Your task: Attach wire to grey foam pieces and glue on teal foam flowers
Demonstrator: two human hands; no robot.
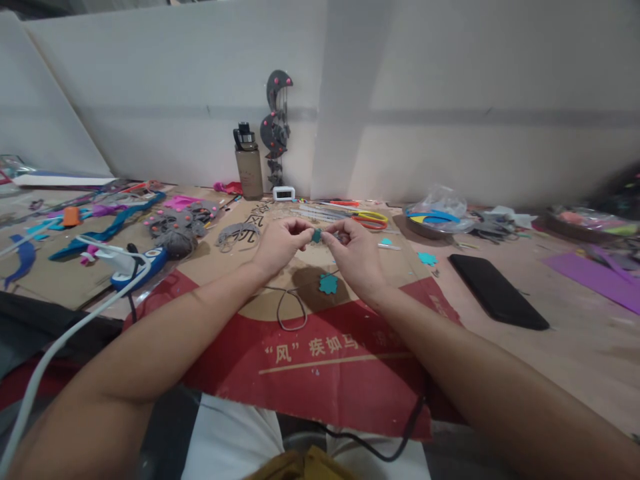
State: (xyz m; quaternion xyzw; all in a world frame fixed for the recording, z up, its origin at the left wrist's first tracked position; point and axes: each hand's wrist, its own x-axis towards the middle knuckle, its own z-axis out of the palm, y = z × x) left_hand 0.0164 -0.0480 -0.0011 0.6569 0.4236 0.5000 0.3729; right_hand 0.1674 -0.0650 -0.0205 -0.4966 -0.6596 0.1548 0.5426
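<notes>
Between the fingertips of both hands is a small teal piece (317,235), pinched from either side; its full shape is hidden. My left hand (281,245) is closed on its left edge, and my right hand (354,252) is closed on its right edge. Below them a teal scalloped cutout (329,284) lies flat on the cardboard. A thin grey cord (292,328) makes a loop on the cardboard left of that cutout. Another teal cutout (427,259) rests farther right, past my right hand.
Red-and-brown cardboard (320,373) covers the table in front. Yellow-handled scissors (373,219), a bowl (433,227) and a black phone-like slab (497,291) lie rightward. A bottle (249,163) and small clock (284,193) stand behind. Leftward are grey yarn (180,241), a blue power strip (143,267) and white cable (75,337).
</notes>
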